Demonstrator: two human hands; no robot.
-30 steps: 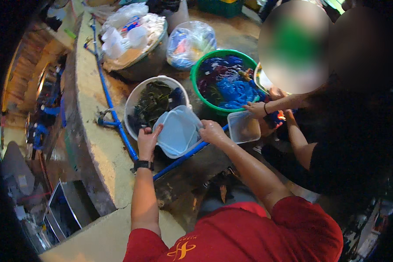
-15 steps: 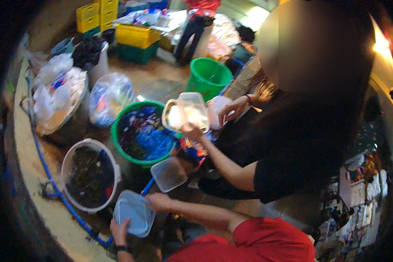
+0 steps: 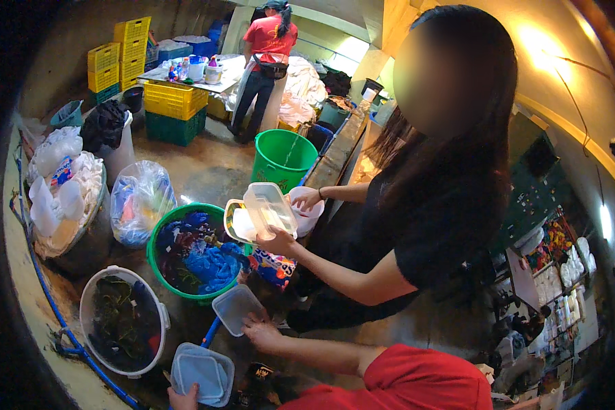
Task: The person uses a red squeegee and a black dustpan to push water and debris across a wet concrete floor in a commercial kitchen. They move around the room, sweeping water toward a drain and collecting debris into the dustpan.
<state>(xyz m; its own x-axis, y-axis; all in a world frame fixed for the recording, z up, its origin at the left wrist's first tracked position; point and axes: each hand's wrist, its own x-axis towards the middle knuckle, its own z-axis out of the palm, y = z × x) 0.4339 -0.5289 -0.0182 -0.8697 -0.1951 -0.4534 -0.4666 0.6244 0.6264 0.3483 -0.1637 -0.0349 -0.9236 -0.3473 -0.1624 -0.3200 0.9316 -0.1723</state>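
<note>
My left hand (image 3: 183, 398) is closed on the pale blue container (image 3: 198, 376), thumb over its top, near the white bucket (image 3: 165, 320). My right hand (image 3: 262, 335) has its fingers partly extended at the clear container (image 3: 236, 309), just beside the green basin (image 3: 197, 298); I can't tell whether they grip its edge.
</note>
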